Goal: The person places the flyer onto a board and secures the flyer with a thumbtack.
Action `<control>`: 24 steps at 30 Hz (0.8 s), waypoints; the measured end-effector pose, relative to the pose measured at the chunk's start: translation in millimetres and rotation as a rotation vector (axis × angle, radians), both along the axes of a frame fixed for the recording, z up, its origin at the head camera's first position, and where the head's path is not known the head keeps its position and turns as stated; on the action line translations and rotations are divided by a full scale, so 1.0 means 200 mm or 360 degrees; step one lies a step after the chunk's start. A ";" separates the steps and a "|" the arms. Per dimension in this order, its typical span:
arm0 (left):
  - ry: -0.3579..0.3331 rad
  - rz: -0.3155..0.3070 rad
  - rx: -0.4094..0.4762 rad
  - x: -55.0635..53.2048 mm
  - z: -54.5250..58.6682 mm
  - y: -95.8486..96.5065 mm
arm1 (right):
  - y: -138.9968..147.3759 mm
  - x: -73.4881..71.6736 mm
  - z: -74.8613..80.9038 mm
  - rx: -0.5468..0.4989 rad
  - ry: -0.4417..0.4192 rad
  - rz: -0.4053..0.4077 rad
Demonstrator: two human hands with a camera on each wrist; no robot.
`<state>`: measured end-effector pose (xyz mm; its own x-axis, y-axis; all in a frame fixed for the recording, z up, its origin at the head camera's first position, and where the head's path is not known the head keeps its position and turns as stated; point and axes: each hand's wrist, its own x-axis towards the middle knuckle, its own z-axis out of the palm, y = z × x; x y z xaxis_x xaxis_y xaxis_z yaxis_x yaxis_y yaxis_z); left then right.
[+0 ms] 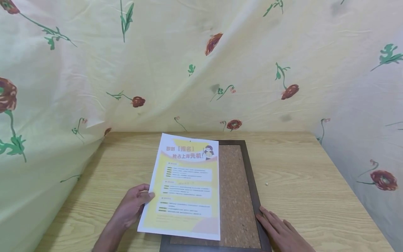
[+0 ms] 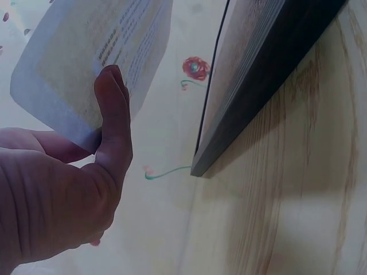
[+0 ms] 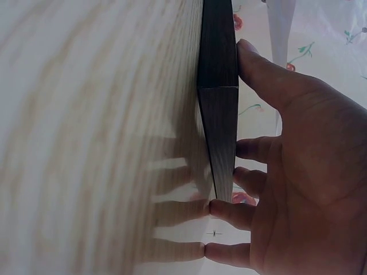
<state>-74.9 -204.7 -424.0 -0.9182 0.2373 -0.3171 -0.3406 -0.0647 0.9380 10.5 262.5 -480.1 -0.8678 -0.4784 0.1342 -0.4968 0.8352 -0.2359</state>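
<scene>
A printed yellow-and-white flyer (image 1: pixel 185 196) slants over the left part of a dark-framed cork board (image 1: pixel 237 196). My left hand (image 1: pixel 133 204) pinches the flyer's left edge, thumb on the printed face. In the left wrist view the flyer (image 2: pixel 63 74) is raised, apart from the board's dark frame (image 2: pixel 252 97). On the board's right side, my right hand (image 1: pixel 283 231) touches the frame near its lower corner. The right wrist view has the thumb and extended fingers against the frame (image 3: pixel 219 51), with other fingertips reaching the table.
A small shiny clear piece (image 1: pixel 266 184) lies on the wood-grain table (image 1: pixel 292 164), right of the board. Flower-patterned cloth (image 1: pixel 163 70) hangs behind the table and along both sides.
</scene>
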 end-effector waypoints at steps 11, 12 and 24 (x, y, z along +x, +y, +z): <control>0.0020 -0.0036 0.0028 0.00 -0.01 0.04 | 0.00 0.00 0.00 0.0001 0.0037 -0.0001; 0.0023 -0.0044 0.0034 0.00 -0.01 0.04 | 0.00 0.00 0.00 0.0001 0.0040 0.0000; 0.0013 -0.0095 0.0053 0.00 -0.04 0.11 | -0.01 0.00 0.01 -0.0055 -0.0105 -0.0044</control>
